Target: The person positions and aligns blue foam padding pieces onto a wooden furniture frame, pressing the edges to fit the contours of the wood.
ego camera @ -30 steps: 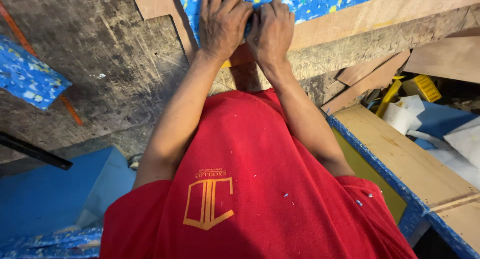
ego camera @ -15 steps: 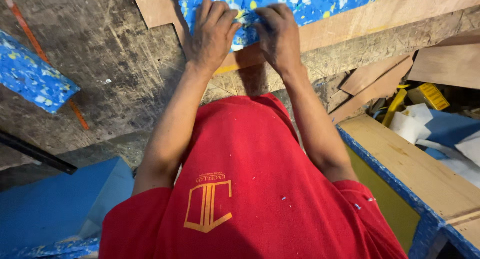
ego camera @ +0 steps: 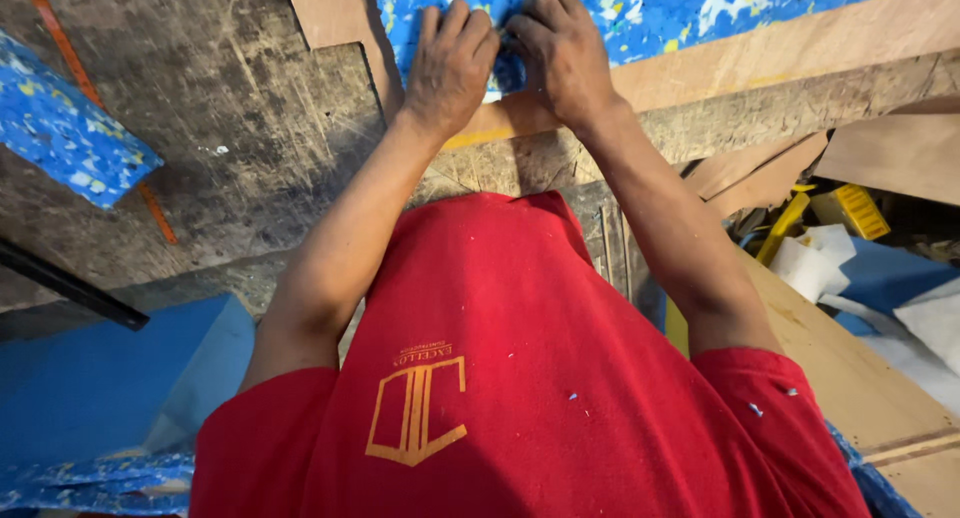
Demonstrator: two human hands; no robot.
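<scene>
Blue speckled foam sheet (ego camera: 660, 13), flecked with yellow and white, lies flat on a plywood panel (ego camera: 800, 68) at the far edge of a scarred dark workbench (ego camera: 230, 128). Left hand (ego camera: 450, 68) and right hand (ego camera: 562, 53) rest side by side, knuckles up, on the sheet's near edge, where the foam meets the bare strip of the panel. Fingers of both hands are curled downward and held close together, pressed against the foam; whether they pinch a small object between the two hands cannot be told, since the backs of the hands hide the contact. Progress, as a judgement: the sheet already sits flat over most of the visible panel, and the near edge under the hands is the part now being worked; the stretch of edge running to the right shows no hand on it and appears yet to be dealt with. Off to the left a separate offcut of the same foam (ego camera: 65, 133) lies on the bench, well apart from the hands. White scraps (ego camera: 815, 263) and a yellow object (ego camera: 850, 210) sit lower right, beside further wooden boards (ego camera: 860, 378)
</scene>
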